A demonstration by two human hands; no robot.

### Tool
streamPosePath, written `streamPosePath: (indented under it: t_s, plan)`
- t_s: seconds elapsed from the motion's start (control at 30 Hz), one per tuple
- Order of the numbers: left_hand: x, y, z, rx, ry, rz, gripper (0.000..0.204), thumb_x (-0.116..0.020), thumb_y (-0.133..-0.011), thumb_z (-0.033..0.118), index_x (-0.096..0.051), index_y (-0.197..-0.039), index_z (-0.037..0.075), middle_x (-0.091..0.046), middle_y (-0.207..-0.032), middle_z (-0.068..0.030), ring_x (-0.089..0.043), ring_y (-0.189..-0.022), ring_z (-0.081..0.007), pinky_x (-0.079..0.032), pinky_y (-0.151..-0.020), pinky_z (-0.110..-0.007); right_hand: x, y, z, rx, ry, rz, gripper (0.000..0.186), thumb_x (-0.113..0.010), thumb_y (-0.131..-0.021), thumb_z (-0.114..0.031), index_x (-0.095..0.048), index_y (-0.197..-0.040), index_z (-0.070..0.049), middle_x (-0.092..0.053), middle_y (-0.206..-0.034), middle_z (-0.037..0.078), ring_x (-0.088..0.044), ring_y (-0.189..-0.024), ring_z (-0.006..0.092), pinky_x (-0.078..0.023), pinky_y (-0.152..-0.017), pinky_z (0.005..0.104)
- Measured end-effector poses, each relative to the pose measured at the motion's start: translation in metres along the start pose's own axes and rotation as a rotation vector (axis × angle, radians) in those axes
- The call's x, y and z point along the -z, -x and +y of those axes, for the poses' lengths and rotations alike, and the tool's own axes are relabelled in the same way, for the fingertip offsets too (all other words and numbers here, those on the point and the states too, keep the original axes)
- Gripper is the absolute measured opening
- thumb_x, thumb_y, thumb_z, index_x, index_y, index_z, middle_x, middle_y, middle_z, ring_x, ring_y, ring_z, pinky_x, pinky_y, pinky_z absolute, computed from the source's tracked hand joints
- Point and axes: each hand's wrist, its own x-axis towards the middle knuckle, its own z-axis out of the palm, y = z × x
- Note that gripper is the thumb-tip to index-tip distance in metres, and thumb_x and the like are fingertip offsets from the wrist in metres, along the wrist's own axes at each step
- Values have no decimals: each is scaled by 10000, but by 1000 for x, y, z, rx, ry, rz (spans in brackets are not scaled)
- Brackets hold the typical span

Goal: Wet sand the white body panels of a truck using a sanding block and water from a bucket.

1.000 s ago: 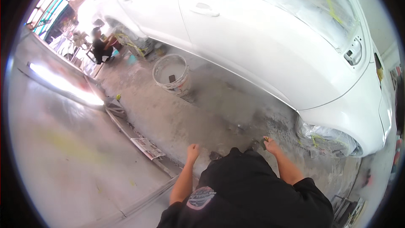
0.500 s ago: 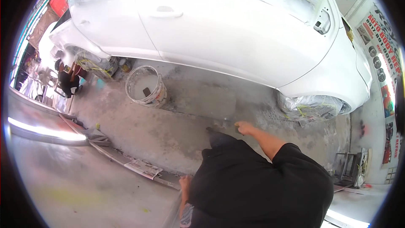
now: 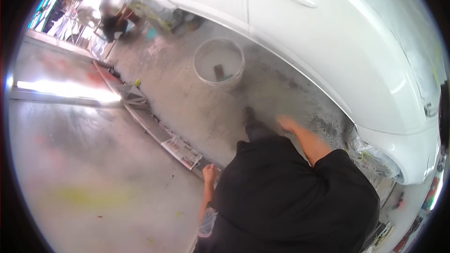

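My right hand is held out ahead of my body, over the concrete floor between me and a white car. It is smeared by motion; its fingers look curled, but what they hold is not clear. My left hand hangs by my side in a loose fist with nothing visible in it, near a sheet of newspaper. On the floor ahead stands a white bucket, apart from both hands. A dark block and a teal strip show inside it amid cloudy, pale contents.
The car's wheel at the right is wrapped in plastic film. A long grey panel with a raised edge fills the left side. A person crouches at the far left by another wrapped wheel. My dark shoe is on the floor.
The view has turned right, so the car, bucket and crouching person sit differently in it. The bucket appears nearer the middle. A small yellowish thing seen earlier at my right hand no longer shows clearly.
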Motion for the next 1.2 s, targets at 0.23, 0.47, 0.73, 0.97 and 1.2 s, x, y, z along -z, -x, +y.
streamPosePath:
  t_s: [0.23, 0.47, 0.73, 0.97, 1.2]
  plan:
    - [72, -87, 99, 226, 307, 125, 327, -667, -1070, 280, -715, -1227, -3, -739, -953, -73, -687, -745, -177, -581, -612, -342, 149, -70, -258, 98, -331, -52, 551, -618, -1048, -386, -628, -1338, 82, -653, -1356, 266, -691, -1191, 372, -638, -861, 487]
    - [74, -168, 302, -14, 533, -41, 405, -666, -1087, 325, -674, -1336, 6, -751, -1173, -134, -747, -1005, -245, -634, -785, -363, 163, -157, -375, 285, -960, -93, 509, -678, -1044, -304, -583, -1447, -9, -625, -1353, 116, -662, -1155, 271, -699, -781, 441]
    - [98, -248, 467, -202, 397, -543, 620, -742, -1050, 275, -481, -1530, -17, -709, -1282, -166, -732, -1110, -265, -643, -823, -373, 122, -139, -480, 293, -1098, -226, 419, -642, -1095, -343, -614, -1400, -56, -648, -1359, 87, -660, -1194, 225, -681, -794, 428]
    - [151, -340, 543, -230, 264, -872, 409, -772, -1009, 155, -649, -1330, -65, -767, -1140, -150, -764, -961, -220, -639, -830, -353, 84, -156, -534, 369, -990, -14, 400, -647, -1088, -291, -647, -1386, -25, -693, -1293, 88, -665, -1201, 220, -679, -779, 403]
    - [168, -434, 554, -505, -128, -941, 244, -767, -994, 116, -744, -1191, -27, -786, -990, -71, -733, -819, -147, -584, -684, -305, 45, -136, -585, 523, -584, 319, 411, -652, -1078, -243, -668, -1388, 26, -765, -1041, 75, -732, -867, 142, -641, -749, 306]
